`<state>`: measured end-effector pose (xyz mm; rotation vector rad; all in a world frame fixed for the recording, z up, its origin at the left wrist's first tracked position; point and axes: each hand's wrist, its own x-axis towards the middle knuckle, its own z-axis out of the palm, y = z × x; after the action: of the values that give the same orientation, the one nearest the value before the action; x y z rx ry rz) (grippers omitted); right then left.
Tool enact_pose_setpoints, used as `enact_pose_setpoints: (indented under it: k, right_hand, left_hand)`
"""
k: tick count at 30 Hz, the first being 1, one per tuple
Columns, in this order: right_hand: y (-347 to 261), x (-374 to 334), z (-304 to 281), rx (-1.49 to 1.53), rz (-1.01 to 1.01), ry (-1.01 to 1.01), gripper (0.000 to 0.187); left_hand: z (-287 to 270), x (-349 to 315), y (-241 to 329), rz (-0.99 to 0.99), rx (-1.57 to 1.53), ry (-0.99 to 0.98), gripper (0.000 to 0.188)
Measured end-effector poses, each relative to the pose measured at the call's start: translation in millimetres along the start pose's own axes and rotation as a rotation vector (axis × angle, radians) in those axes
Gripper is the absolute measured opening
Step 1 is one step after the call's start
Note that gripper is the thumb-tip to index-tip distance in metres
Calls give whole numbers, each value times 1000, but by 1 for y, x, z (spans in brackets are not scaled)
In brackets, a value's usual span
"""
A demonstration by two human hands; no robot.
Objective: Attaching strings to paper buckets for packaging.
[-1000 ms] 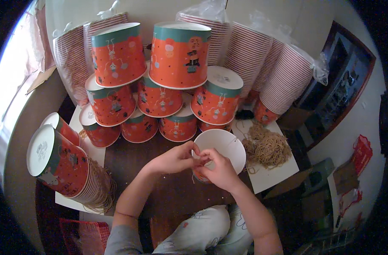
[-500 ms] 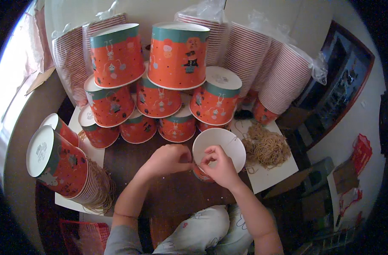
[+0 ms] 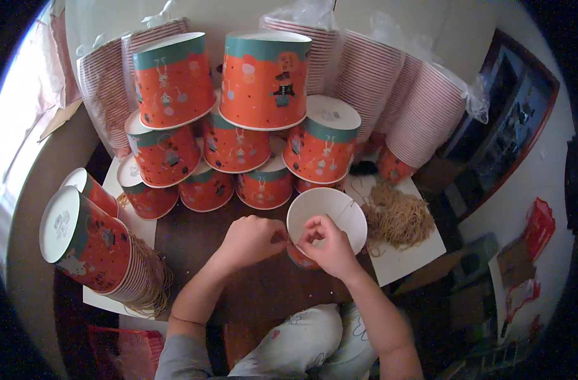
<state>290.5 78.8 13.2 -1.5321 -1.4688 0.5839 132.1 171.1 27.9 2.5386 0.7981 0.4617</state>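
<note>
Both hands meet at the open paper bucket (image 3: 327,212) on the worktop (image 3: 194,237): right hand (image 3: 327,247) pinches its rim at 6 o'clock, left hand (image 3: 254,237) curled shut at 9 o'clock. String pile (image 3: 397,215) lies at 3 o'clock.

Dark wooden table (image 3: 194,237), pale wall (image 3: 428,19), bright daylight at left

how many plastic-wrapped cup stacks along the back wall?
4 wrapped cup stacks: one far left, one upper left, one top centre, one right. The bucket pyramid may hide more.
</note>
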Motion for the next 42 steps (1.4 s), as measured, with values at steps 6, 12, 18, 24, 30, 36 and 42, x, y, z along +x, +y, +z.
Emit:
enact_pose_setpoints:
  k: [6, 12, 18, 24, 30, 36, 42]
  right_hand:
    - [-1, 1, 2, 40, 32, -2, 30]
    - [0, 0, 1, 44, 37, -6, 30]
    - [0, 0, 1, 15, 20, -2, 31]
    - [2, 0, 1, 6, -4, 15, 31]
    - [5, 1, 4, 0, 16, 39, 31]
    - [6, 1, 4, 12, 9, 59, 32]
    - [3, 0, 3, 8, 46, 50, 29]
  left_hand:
    - [10, 4, 6, 5, 198, -195, 18]
    - [9, 2, 0, 27, 122, -84, 16]
    - [7, 4, 0, 140, -209, 188, 13]
    - [9, 9, 2, 176, -350, 137, 13]
    - [8, 9, 1, 124, -443, 47, 15]
    - [8, 9, -3, 62, -528, -51, 18]
    - [5, 8, 2, 62, -503, -70, 17]
